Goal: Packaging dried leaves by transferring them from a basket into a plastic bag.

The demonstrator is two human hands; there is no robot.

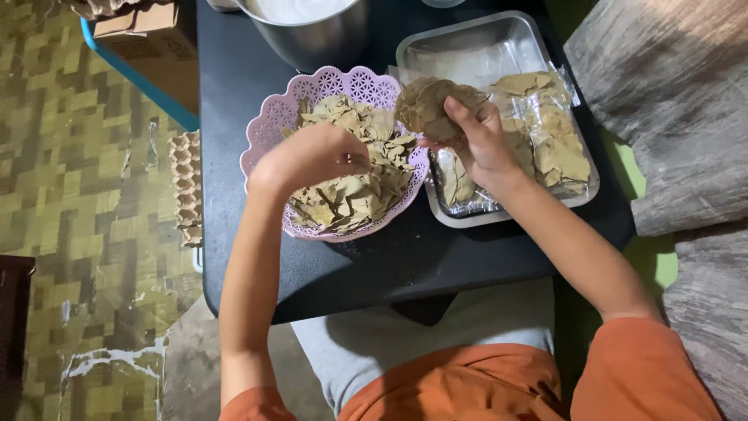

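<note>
A lilac plastic basket with a lacy rim sits on a black table and holds a heap of dried bay leaves. My left hand reaches into the heap, fingers curled among the leaves. My right hand hovers over the gap between the basket and a metal tray, gripping a stacked bunch of dried leaves. In the tray lie clear bags packed with leaves.
A steel pot stands behind the basket. A cardboard box and a stack of egg cartons sit to the left on a patterned floor. A grey cloth lies to the right.
</note>
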